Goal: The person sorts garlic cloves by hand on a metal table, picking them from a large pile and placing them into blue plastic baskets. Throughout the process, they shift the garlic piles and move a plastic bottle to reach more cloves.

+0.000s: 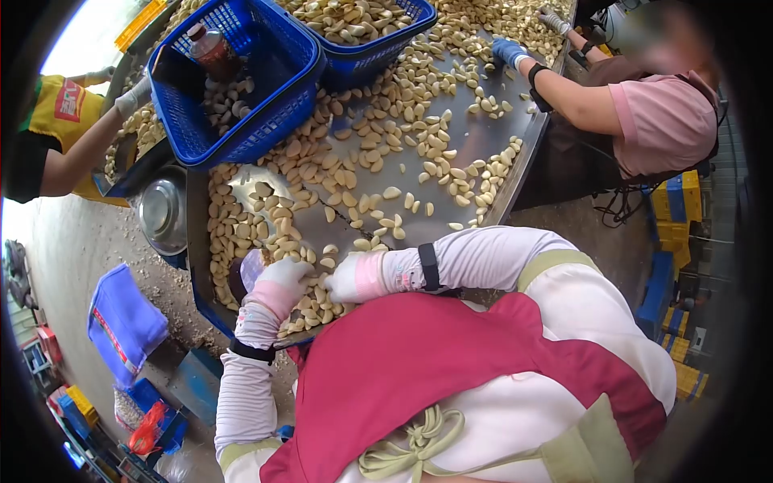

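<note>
Both my hands wear white gloves with pink cuffs, low over the near corner of a metal table [386, 181] strewn with peeled garlic cloves [270, 217]. My left hand [283, 278] is closed, its fingers bent down among the cloves; what they hold is too small to make out. Just left of it is a pale purple, see-through item [251, 266], partly hidden. My right hand [353, 278] faces it from the right, fingers curled together at some cloves. Whatever is in this hand is hidden too.
A blue basket [241, 145] with a bottle [213, 52] stands ahead, beside another basket [378, 48] full of cloves. Co-workers' gloved hands [509, 53] [133, 98] are at right and left. A metal bowl [163, 211] sits at the table's left edge; a purple cloth-covered item [129, 318] stands below.
</note>
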The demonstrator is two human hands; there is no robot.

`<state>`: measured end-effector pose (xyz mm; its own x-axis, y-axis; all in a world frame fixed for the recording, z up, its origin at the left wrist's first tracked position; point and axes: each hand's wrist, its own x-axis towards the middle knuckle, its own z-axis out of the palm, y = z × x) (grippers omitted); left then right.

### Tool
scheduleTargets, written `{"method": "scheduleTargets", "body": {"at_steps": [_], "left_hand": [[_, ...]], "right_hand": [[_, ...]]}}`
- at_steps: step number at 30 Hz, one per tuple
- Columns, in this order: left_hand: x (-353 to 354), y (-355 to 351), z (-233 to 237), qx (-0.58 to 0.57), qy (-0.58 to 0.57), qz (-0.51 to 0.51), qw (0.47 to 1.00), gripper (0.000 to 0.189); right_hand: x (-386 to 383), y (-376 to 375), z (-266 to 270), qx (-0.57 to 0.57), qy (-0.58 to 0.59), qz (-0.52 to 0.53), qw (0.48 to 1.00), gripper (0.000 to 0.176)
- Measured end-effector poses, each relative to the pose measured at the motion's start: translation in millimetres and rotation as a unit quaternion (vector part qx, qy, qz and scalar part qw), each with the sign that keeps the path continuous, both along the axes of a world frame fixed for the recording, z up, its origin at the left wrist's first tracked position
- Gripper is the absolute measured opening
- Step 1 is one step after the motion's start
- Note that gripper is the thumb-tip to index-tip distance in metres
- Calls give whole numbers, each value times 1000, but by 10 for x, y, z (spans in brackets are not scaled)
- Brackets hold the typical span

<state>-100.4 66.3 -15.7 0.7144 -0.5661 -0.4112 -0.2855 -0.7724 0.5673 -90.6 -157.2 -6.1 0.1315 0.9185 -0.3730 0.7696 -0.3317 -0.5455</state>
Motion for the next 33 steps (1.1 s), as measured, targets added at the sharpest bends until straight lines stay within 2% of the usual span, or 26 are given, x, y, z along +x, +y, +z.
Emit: {"method": "scheduleTargets", "body": {"at_steps": [1,3,4,6,7,8,10,11,12,14,15,16,18,20,21,22,23,24,26,28,29,30,32,33], "left_hand": [[-6,8,44,5,-11,10,1000,21],[-35,-26,9,25,-5,10,1000,21],[-24,-62,30,43,1,9,999,21],[-7,-104,73,45,-6,14,999,20],[39,-141,138,40,12,17,999,19],[71,-172,171,37,28,18,999,19],[107,-181,120,37,34,20,999,18],[108,-169,90,50,24,3,998,18],[90,-147,44,64,16,-13,998,18],[31,-121,90,51,-13,-2,999,18],[2,-135,108,66,-22,4,998,17],[-8,-171,156,81,-31,10,996,17],[1,-203,127,81,-33,13,996,16],[69,-234,80,130,12,-5,991,16],[88,-224,36,129,11,-7,992,16],[108,-201,21,112,31,-9,993,17],[112,-173,8,97,52,-9,994,18],[85,-151,-2,99,50,-7,994,18],[20,-182,119,31,12,68,997,21],[-15,-259,164,35,-3,69,997,21],[-19,-320,172,66,-19,60,996,20],[-25,-370,169,96,-34,50,994,19],[-16,-473,117,103,-67,32,992,16],[9,-526,104,139,-42,21,989,16]], "right_hand": [[27,-37,66,1,0,2,1000,30],[201,-149,310,-113,23,2,993,24],[308,-148,351,-113,20,4,993,24],[451,-204,383,-48,30,-159,986,26],[481,-195,282,-12,-4,-185,983,27],[467,-128,156,-14,-3,-188,982,27],[482,40,39,-75,-38,-175,981,45],[476,44,52,-58,-58,-135,987,37],[514,27,58,-53,-59,-134,988,37],[626,-44,113,-78,16,-145,986,26],[655,-114,55,-59,75,-220,971,29],[662,-129,64,-59,74,-218,971,29],[608,-178,78,21,51,-235,970,29],[490,-40,132,-31,0,-134,991,32],[365,60,-58,-52,-10,-166,985,39],[316,136,-16,-70,-20,-195,978,47],[318,95,25,-69,-21,-195,978,47],[324,18,72,-65,-8,-194,979,38],[493,4,117,-75,9,-167,983,28],[595,-264,169,-42,212,-317,924,33],[642,-352,107,9,244,-358,901,33],[664,-417,44,7,241,-359,902,33],[691,-497,121,25,352,-427,833,32],[654,-496,167,49,307,-427,849,29]]}}
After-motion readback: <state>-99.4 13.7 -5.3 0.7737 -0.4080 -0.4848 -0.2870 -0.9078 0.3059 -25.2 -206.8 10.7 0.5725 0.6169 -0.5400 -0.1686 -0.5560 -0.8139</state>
